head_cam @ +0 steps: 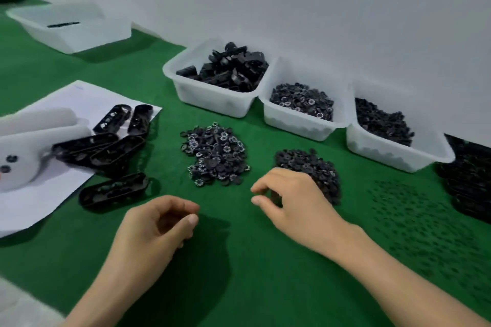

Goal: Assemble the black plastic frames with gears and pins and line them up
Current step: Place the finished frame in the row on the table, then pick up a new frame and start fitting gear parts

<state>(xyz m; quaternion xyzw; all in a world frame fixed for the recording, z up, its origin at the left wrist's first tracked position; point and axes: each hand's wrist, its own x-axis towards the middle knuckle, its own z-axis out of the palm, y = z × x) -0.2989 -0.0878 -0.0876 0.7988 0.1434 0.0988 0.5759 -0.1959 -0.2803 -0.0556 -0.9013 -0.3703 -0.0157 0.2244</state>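
Several black oblong frames (106, 148) lie on and beside a white paper sheet (50, 191) at the left; the nearest frame (114, 190) rests on the green mat. A heap of black and white toothed gears (215, 156) sits mid-table, with a heap of plain black gears (310, 167) to its right. Small black pins (414, 218) are scattered at the right. My left hand (151, 228) hovers curled, nothing visible in it. My right hand (289, 196) rests at the front left edge of the plain gear heap, fingers pinched; whether it holds a gear is unclear.
Three white bins stand along the wall: frame parts (212, 98), mixed gears (297, 119), dark small parts (393, 151). Another white tub (69, 34) is at the far left. A stack of black pieces (470, 180) lies at the right edge. A white foam block (32, 146) sits on the paper.
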